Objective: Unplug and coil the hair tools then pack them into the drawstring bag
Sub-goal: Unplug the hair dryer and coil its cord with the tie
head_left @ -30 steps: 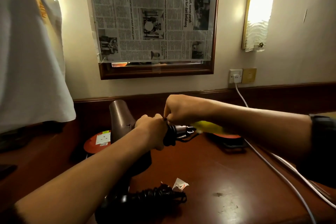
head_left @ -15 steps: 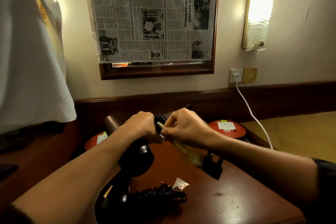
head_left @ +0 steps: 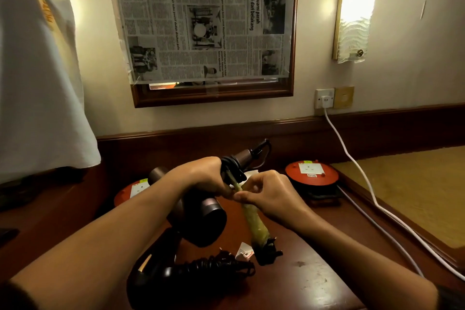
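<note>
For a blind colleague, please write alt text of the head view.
Left hand grips a brown dryer above a desk while the right hand pinches its cord. A black dryer lies nearer.

Your dark wooden desk (head_left: 314, 282) carries two red extension cord reels (head_left: 312, 174), one at each back corner. A black hair dryer (head_left: 161, 282) with its coiled cord lies at your near edge, a small paper tag (head_left: 243, 252) beside it.

Brown hair dryer (head_left: 201, 219), held above the wooden desk (head_left: 309, 282): left hand (head_left: 203, 178) grips its cord-wrapped handle; right hand (head_left: 266, 194) pinches a yellow-green tag (head_left: 251, 219) ending in a black plug (head_left: 268, 253). Below the dryer, black coiled-cord hair dryer (head_left: 176, 277) on desk. Behind it, two red socket reels (head_left: 312, 176); white cable (head_left: 352, 158) to its right, plugged into a wall socket (head_left: 324, 98)
</note>
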